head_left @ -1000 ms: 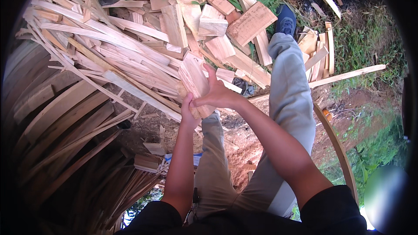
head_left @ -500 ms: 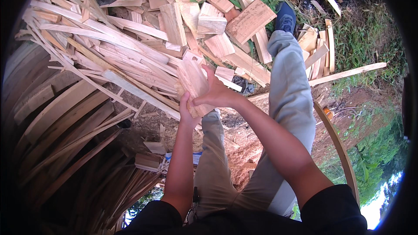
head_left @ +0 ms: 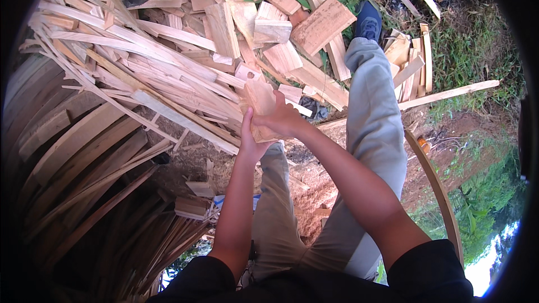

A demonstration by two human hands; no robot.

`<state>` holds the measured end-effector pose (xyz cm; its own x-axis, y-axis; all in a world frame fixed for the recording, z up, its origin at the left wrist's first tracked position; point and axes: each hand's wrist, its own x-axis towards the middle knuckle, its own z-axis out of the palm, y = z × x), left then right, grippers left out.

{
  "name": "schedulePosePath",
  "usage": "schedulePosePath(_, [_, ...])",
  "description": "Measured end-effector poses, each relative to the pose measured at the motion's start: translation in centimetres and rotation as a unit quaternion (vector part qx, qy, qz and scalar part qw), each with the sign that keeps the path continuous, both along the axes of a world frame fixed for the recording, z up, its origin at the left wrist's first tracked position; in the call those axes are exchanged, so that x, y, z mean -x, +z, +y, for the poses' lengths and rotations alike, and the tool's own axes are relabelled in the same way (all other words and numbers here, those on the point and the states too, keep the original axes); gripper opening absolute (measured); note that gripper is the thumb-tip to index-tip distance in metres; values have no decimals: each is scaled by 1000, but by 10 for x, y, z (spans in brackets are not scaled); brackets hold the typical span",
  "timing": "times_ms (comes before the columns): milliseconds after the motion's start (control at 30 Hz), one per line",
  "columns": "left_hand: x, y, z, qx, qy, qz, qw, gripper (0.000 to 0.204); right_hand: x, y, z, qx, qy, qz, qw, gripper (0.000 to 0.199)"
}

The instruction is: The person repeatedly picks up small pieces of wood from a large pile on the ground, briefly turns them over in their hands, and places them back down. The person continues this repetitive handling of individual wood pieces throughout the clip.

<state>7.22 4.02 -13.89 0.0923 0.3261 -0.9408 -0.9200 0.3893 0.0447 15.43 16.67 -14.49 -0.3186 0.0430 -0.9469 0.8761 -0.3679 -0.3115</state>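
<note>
Between my two hands is a short, pale wooden block [head_left: 260,96] with a rough edge, held tilted above the ground near my left knee. My left hand [head_left: 252,139] grips its lower left side, thumb pointing up along the wood. From the right, my right hand [head_left: 282,119] wraps over the block, with part of its lower face hidden behind the fingers. Just beyond the block lie loose cut wood pieces [head_left: 282,57] and a thick plank piece [head_left: 324,26].
Long thin wood strips [head_left: 151,59] are heaped at the left. Curved boards [head_left: 73,140] stack below them in shadow. My shoe [head_left: 368,21] rests beside more offcuts [head_left: 412,62]. A long stick [head_left: 449,95] crosses the dirt at right, near grass [head_left: 471,50].
The block has moved a little to the right and turned in my hands. My right hand has shifted its hold, its fingers now closer around the wood.
</note>
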Motion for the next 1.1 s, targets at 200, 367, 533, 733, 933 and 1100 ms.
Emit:
schedulePosePath(200, [-13, -26, -15, 60, 3, 45, 997, 73, -1, 21, 12, -120, 190, -79, 971, 122])
schedulePosePath(367, [-12, -53, -52, 132, -27, 96, 986, 60, -9, 5, 9, -181, 278, -113, 937, 124])
schedulePosePath(533, [-15, -44, -64, 130, 28, 94, 987, 55, -24, -13, -4, -203, 376, -131, 895, 120])
schedulePosePath(733, [-26, -58, -115, 60, 80, 126, 987, 53, -50, -81, -37, -266, 407, -135, 863, 122])
schedulePosePath(933, [-5, -44, -147, -123, 193, -20, 973, 65, -109, -143, -4, -436, 461, 42, 772, 111])
schedulePosePath(1100, [11, -59, -154, -137, 215, -42, 966, 86, -122, -182, 29, -452, 490, 72, 742, 85])
